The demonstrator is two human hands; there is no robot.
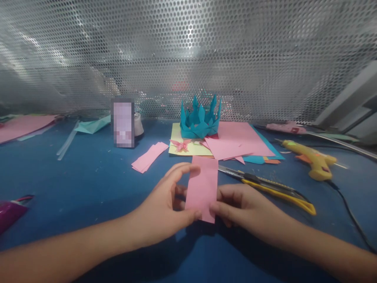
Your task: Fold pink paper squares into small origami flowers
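A pink paper strip [203, 184] is held upright between my two hands, above the blue table. My left hand [167, 208] grips its left side, with the thumb low on the front and the index finger near the top; the other fingers are partly hidden behind it. My right hand [244, 204] pinches the lower right edge between thumb and fingers. Left of the strip lies a small fanned stack of pink strips [150, 157]. Behind it stands a blue folded-paper crown [200, 122], with a pink paper flower [180, 145] in front.
Pink sheets [241, 137] and a yellow sheet [175, 133] lie beneath the crown. Right are a utility knife [265, 182], yellow-handled scissors [282, 198] and a yellow glue gun [315, 157] with its cord. A blurred-out upright phone-like object [123, 124] stands left, before a perforated metal screen [188, 51].
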